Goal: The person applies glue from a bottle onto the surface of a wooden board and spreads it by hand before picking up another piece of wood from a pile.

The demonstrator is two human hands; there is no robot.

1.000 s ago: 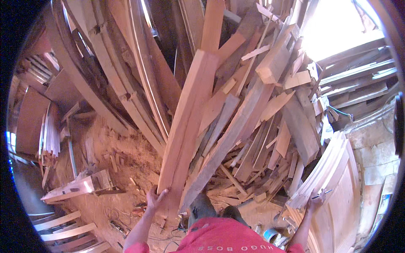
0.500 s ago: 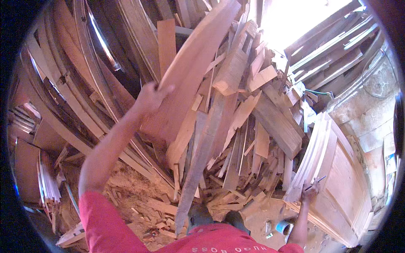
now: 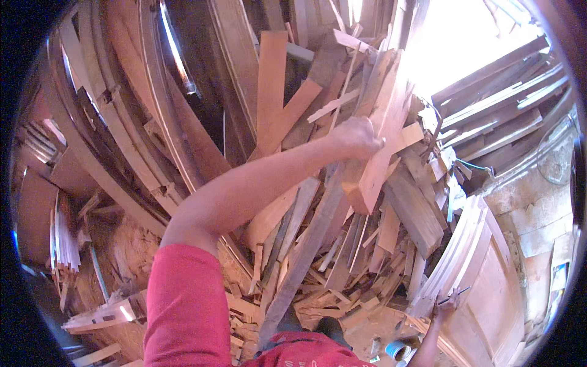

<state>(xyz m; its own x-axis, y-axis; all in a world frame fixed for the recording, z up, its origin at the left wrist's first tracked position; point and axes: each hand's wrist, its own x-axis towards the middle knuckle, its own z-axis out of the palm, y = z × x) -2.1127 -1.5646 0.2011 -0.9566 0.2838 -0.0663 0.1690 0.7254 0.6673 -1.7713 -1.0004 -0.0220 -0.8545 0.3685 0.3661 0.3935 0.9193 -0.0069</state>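
Observation:
My left hand [image 3: 361, 139] reaches across the middle, its fingers closed on the edge of a reddish wooden board [image 3: 384, 144]. The board stands on a slant, its lower end over the scrap pile and its upper part near the bright opening. Low on the right, my right hand [image 3: 449, 301] holds a thin dark pen [image 3: 465, 289]. That hand is beside the upper edge of a panelled wooden door [image 3: 489, 287], which leans with other pale panels [image 3: 449, 260]. Whether the hand also touches them, I cannot tell.
Offcuts and planks [image 3: 361, 244] heap up in front of me. Long dark boards [image 3: 153, 104] lean on the left. More planks [image 3: 501, 122] are stacked at the upper right beside a block wall [image 3: 532, 214]. A blue-and-white tin [image 3: 397, 350] stands near my right forearm.
My left hand has swung the board from the left to the right, turning it so a narrower face shows. The view has shifted a little. My right hand still holds the pen by the door.

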